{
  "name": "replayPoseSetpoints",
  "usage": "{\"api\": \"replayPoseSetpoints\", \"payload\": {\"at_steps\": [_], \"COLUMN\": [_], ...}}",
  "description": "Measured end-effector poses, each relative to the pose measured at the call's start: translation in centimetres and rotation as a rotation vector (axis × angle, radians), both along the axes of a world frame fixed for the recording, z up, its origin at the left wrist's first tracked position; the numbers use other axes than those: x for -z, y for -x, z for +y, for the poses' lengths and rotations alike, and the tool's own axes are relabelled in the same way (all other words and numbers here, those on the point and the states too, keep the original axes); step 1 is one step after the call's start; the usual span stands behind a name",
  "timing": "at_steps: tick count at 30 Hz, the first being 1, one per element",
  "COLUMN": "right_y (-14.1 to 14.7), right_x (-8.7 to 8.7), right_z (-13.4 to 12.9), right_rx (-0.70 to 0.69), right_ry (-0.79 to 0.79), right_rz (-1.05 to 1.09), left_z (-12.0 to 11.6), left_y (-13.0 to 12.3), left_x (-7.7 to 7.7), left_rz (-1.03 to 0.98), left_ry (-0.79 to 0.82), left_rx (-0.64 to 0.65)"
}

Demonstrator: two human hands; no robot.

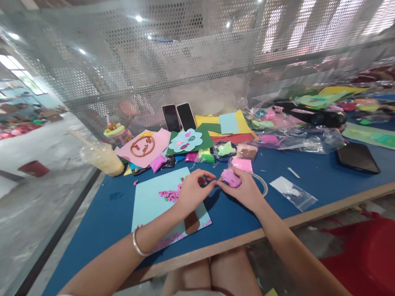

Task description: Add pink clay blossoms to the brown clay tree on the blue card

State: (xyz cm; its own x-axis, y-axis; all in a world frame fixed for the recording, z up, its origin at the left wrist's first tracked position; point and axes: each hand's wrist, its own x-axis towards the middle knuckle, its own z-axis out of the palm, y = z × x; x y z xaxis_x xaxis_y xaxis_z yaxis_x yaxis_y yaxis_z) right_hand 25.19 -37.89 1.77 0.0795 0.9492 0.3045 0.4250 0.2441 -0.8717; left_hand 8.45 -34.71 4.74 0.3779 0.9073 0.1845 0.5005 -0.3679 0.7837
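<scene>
A lump of pink-purple modelling clay (pixel 231 178) rests in my right hand (pixel 247 191), held by curled fingers. My left hand (pixel 196 189) has thumb and forefinger pinched together, almost touching the right fingertips. A tiny bit of the same clay shows where the fingertips meet. Under my left hand lies a light blue sheet (pixel 148 209) with a clay picture on it: a cluster of purple blossoms (pixel 169 195), a brown trunk (pixel 191 223) and pink bits along the bottom edge. My left hand and forearm hide part of this picture.
Behind the sheet are clay packets (pixel 242 164), a pink sheet with a brown ring (pixel 123 151) and two upright phones (pixel 186 116). A drink cup (pixel 103 159) stands left. A tape roll (pixel 263 185), plastic bag (pixel 293 193) and black phone (pixel 358 158) lie right. Perforated metal screens the back.
</scene>
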Motion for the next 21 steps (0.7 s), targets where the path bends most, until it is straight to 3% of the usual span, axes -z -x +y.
{"api": "replayPoseSetpoints", "payload": {"at_steps": [6, 15, 21], "right_y": [-0.31, 0.23, -0.1], "right_x": [0.42, -0.37, -0.02], "right_z": [0.44, -0.19, 0.21], "right_rx": [-0.013, -0.031, -0.036], "right_ry": [0.0, 0.046, 0.058], "right_rz": [0.013, 0.062, 0.069], "left_z": [0.09, 0.18, -0.02], "left_y": [0.0, -0.18, -0.2], "left_x": [-0.1, 0.12, -0.48], "left_rz": [-0.025, -0.044, -0.116], "left_ry": [0.013, 0.016, 0.199], "left_rx": [-0.012, -0.024, 0.008]}}
